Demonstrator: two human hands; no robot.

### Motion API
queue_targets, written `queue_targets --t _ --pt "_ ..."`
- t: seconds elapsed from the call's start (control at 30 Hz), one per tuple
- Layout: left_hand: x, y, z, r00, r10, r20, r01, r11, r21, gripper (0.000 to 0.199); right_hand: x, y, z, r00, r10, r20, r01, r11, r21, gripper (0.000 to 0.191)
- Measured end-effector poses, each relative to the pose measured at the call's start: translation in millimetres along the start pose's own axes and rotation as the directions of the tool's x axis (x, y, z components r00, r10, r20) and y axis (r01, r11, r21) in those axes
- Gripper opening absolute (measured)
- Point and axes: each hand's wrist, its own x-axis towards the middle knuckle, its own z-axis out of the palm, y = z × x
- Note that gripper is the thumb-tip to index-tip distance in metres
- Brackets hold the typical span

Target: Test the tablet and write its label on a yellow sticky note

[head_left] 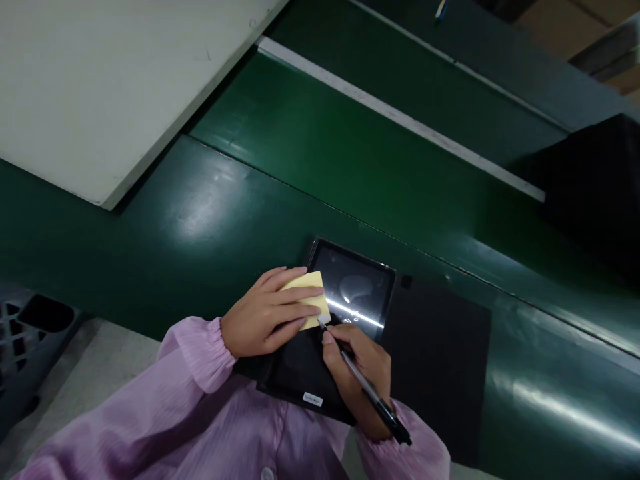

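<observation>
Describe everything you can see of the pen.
The pen is slim and plastic-looking, with a greyish middle and a glossy black rear end. It slants across the right hand's grip, its tip at the lower right corner of the yellow note, over the tablet. Whether the tip touches paper is unclear.

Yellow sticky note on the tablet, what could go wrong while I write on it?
The pen tip is near the edge of the yellow sticky note, so it might slip and mark the tablet. If your left hand eases off, the note could slide on the glossy screen.
</observation>
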Motion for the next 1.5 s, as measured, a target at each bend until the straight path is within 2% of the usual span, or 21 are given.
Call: queue_targets --t 0.13,0.5,0.7,1.17,1.5 --pt "0.4 -0.6 -0.2 1.0 0.007 -0.006 -0.007 1.0 0.007 0.036 0.7 0.9 0.3 1.0 0.006 -0.029 -0.007 1.0 -0.012 0.005" --pt "1.1 -0.3 -0.7 1.0 0.008 -0.008 -0.008 1.0 0.007 0.036 -1.2 0.8 0.5 1.0 -0.016 -0.019 0.016 1.0 -0.005 0.007" --pt "1.0 -2.0 1.2 0.999 0.041 -0.029 -0.04 0.999 0.008 0.036 -0.4 -1.4 0.1 0.997 -0.018 -0.07 0.018 1.0 -0.002 0.006" --pt "2.1 -2.8 1.5 0.998 0.043 -0.038 -0.043 0.999 0.005 0.035 -0.4 1.9 1.1 0.997 0.003 -0.071 -0.003 1.0 0.0 0.005" --pt "2.2 -2.2 1.3 0.998 0.045 -0.035 -0.045 0.999 0.006 0.035 -2.6 -1.8 -1.1 0.995 0.093 -0.037 -0.092 0.996 0.021 0.011"
